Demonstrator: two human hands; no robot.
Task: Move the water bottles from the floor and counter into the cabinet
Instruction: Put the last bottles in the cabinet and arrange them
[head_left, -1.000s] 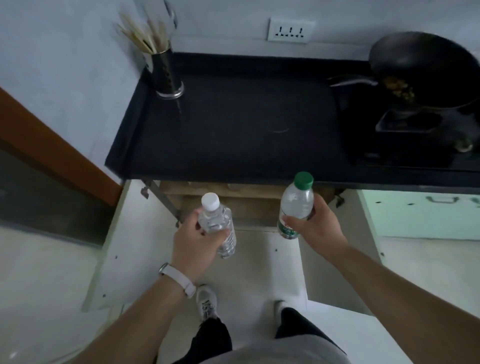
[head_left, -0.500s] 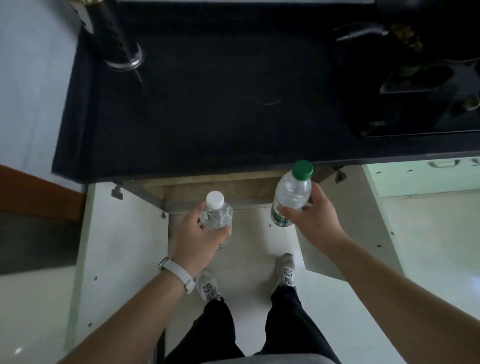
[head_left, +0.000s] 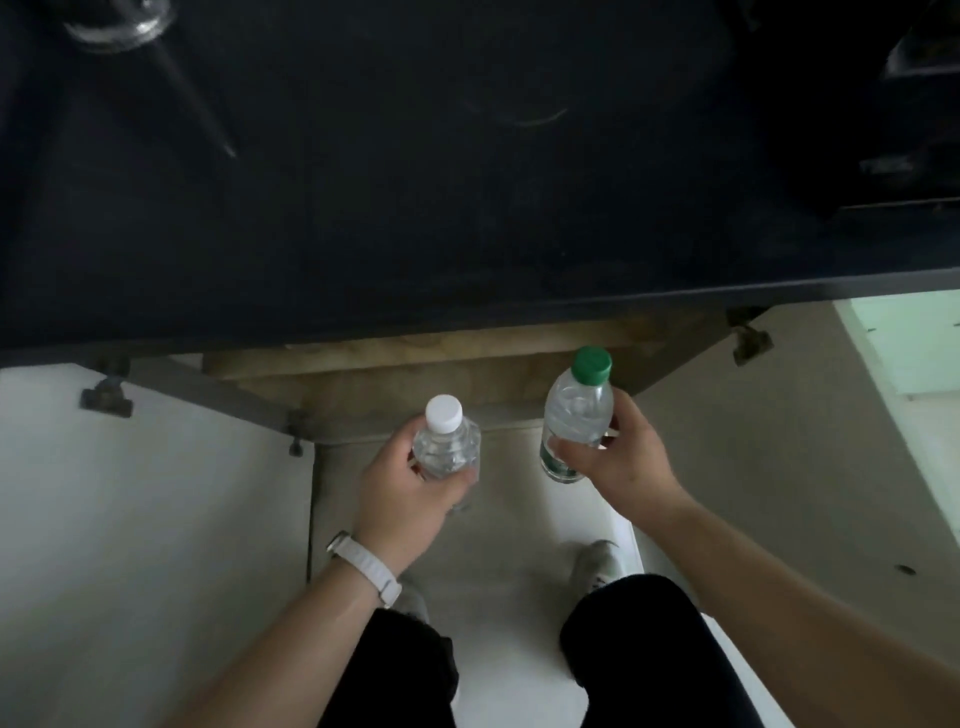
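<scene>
1. The black tabletop (head_left: 467, 208) fills the upper half of my view. I see no water bottle on the part that shows.
2. Under its front edge is the cabinet (head_left: 415, 374). Its left door (head_left: 156, 519) and right door (head_left: 789, 467) are swung wide to each side of me, I judge so that both bottles can go in at once. The tabletop hides most of the inside, and only a wooden strip shows.
3. My two forearms come from the bottom corners and point forward and down, closing toward the opening. My feet stand on the floor (head_left: 519, 551) between the doors.
4. My left hand (head_left: 405, 493) has a white watch (head_left: 363, 566) on the wrist. Its grip is closed round the body of the white-capped bottle (head_left: 447, 441), which stands about upright with the cap toward me.
5. My right hand (head_left: 623, 462) has its grip closed round the lower half of the green-capped bottle (head_left: 576, 410), fingers wrapped across the label. This bottle leans a little and its cap is nearer the cabinet edge.
6. Both bottles are in the air in front of the opening, near each other but apart, and not yet inside. I think I must bend lower to reach the shelf.
</scene>
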